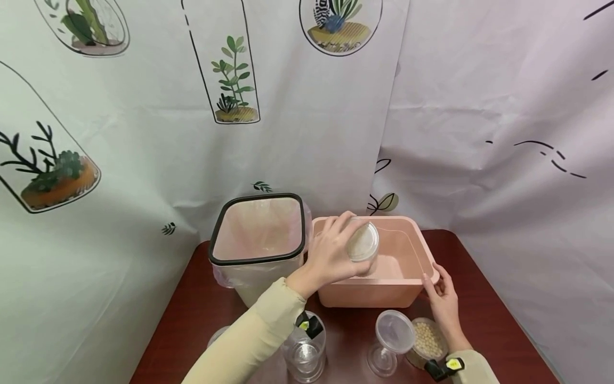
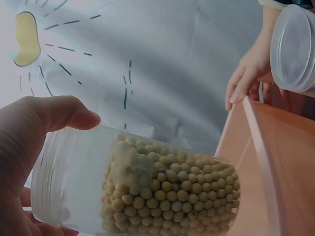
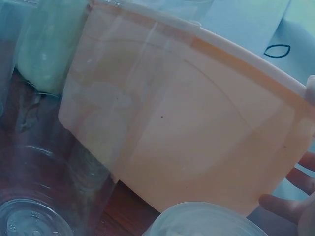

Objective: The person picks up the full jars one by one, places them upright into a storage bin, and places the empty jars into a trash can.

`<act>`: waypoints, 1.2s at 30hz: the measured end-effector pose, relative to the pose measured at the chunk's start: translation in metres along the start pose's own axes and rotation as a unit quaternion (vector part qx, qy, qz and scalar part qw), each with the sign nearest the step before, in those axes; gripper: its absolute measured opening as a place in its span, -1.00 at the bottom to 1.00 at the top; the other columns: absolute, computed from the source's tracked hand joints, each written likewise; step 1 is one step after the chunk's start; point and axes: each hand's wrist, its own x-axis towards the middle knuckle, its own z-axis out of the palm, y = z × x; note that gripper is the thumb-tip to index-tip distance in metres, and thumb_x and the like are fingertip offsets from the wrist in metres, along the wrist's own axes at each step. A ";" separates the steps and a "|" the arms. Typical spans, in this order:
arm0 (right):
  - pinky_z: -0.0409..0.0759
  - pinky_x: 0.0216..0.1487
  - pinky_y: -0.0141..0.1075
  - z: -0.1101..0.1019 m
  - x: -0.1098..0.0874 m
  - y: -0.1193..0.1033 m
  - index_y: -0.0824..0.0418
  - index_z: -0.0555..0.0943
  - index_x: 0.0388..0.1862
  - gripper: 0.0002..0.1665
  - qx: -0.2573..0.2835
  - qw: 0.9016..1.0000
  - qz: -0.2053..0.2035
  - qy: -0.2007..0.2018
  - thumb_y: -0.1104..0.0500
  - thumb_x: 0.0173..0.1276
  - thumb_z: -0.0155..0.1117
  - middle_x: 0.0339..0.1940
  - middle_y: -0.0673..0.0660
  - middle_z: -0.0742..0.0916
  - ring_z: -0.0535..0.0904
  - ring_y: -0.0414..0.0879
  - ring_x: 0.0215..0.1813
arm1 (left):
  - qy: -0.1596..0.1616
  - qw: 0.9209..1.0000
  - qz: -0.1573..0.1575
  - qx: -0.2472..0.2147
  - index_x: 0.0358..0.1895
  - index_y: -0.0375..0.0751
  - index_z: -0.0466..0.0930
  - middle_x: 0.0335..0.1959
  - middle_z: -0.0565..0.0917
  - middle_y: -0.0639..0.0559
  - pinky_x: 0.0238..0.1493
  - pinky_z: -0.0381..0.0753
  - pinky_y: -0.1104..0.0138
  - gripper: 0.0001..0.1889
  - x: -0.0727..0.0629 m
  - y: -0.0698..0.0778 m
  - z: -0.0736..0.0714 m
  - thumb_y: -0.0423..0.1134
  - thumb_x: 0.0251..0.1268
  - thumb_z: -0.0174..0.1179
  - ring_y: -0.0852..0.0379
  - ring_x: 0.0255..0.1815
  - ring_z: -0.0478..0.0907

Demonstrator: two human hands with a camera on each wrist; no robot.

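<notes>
Clear jar [image 1: 363,242] of pale round beans [image 2: 172,191]: held tilted above the left part of the pink bin [image 1: 369,295]. We see the left hand [image 1: 337,253] gripping it, thumb and fingers wrapped about its side. Right hand [image 1: 443,296] pinches the bin's near right corner. Just left of the bin we note a black-rimmed waste bin [image 1: 261,261]. Nearer us on the dark red table [image 1: 192,314]: a second bean jar [image 1: 428,340], by the right wrist, and a frosted-lidded container [image 1: 395,332].
</notes>
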 end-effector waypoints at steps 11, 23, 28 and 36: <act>0.47 -0.23 -0.62 -0.002 -0.001 0.000 -0.03 0.24 0.40 -0.36 0.007 1.000 -0.017 -0.001 0.05 0.36 0.16 -0.02 0.06 0.46 0.43 -0.37 -0.05 | -0.046 0.998 -0.035 -0.019 0.20 0.00 0.42 0.10 0.40 0.01 -0.45 0.51 0.29 -0.23 0.005 -0.009 0.033 0.05 -0.25 0.39 0.04 0.04 0.33; 0.49 -0.20 -0.58 0.000 -0.005 -0.008 -0.02 0.22 0.41 -0.36 -0.001 1.000 -0.006 -0.007 0.02 0.38 0.12 0.04 0.09 0.44 0.41 -0.43 -0.06 | -0.077 0.989 -0.118 -0.035 0.19 0.02 0.43 0.11 0.41 0.04 -0.35 0.49 0.29 -0.23 -0.001 -0.015 0.068 0.06 -0.26 0.46 0.09 -0.02 0.34; 0.51 -0.20 -0.57 0.000 -0.009 -0.018 0.03 0.18 0.42 -0.35 0.010 1.000 0.025 -0.010 0.07 0.40 0.10 0.11 0.14 0.41 0.39 -0.46 -0.06 | -0.105 0.983 -0.144 -0.040 0.18 0.04 0.43 0.09 0.42 0.06 -0.27 0.48 0.24 -0.24 -0.002 -0.016 0.078 0.08 -0.25 0.45 0.10 0.01 0.32; 0.52 -0.19 -0.53 -0.001 -0.008 -0.019 0.02 0.19 0.42 -0.35 0.008 0.999 0.034 -0.006 0.07 0.40 0.10 0.05 0.07 0.42 0.41 -0.43 -0.07 | -0.137 0.980 -0.143 -0.029 0.18 0.07 0.43 0.16 0.40 0.05 -0.22 0.51 0.17 -0.25 -0.006 -0.018 0.091 0.11 -0.23 0.43 0.07 0.11 0.31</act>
